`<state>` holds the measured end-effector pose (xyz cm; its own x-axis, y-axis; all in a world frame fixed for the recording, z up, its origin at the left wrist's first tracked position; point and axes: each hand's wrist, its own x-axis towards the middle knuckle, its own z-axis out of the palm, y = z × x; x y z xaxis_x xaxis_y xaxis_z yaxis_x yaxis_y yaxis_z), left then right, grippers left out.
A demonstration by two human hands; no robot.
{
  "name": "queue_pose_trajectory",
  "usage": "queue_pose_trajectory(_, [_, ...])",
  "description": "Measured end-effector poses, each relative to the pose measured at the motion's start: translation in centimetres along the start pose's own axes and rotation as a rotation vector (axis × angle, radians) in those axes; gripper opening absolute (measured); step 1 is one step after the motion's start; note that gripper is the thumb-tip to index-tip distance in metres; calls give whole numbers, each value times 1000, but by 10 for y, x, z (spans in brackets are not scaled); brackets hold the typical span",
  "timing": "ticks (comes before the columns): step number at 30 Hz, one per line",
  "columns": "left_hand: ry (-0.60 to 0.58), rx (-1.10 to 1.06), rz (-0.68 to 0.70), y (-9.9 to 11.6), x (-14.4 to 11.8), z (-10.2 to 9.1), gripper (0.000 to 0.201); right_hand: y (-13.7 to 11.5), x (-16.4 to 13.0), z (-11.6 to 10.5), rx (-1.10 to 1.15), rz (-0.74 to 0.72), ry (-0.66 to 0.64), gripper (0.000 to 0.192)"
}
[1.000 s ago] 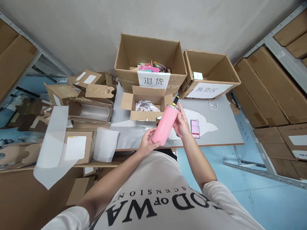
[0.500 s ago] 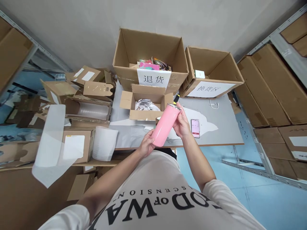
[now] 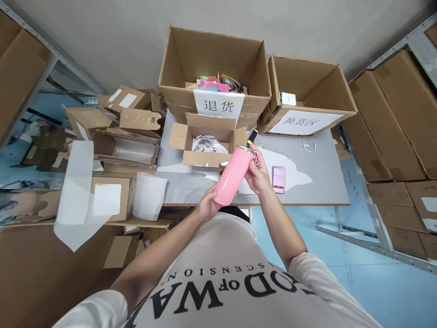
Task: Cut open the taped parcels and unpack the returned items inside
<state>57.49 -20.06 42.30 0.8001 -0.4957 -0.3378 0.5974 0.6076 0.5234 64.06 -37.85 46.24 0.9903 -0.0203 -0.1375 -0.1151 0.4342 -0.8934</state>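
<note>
The pink tumbler (image 3: 235, 174) is out of the small box (image 3: 208, 142) at its 11 o'clock, held tilted above the desk (image 3: 317, 182). The left hand (image 3: 208, 206) grasps its base, the right hand (image 3: 258, 173) its rim, fingers (image 3: 254, 154) curled on it; it sits in neither labelled carton.

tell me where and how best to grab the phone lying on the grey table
Probably by its two long edges, coming straight down from above. The phone lies flat, screen up, on the grey table, so only its thin sides offer purchase. Its right side is open table; the right hand, holding the pink tumbler, sits close on its left.
</note>
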Motion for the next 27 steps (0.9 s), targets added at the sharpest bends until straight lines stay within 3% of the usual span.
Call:
queue_pose_trajectory(13, [44,-20,29,-27,9,28,71,-12,5,-27,-39,30,-17,66])
queue_pose_trajectory(19, [60,-51,58,-45,12,35,73,-15,6,-37,-38,57,-88,65])
queue_pose_trajectory(27, [73,-9,72,-48,19,40,71,-14,12,-45,-61,34,-107,65])
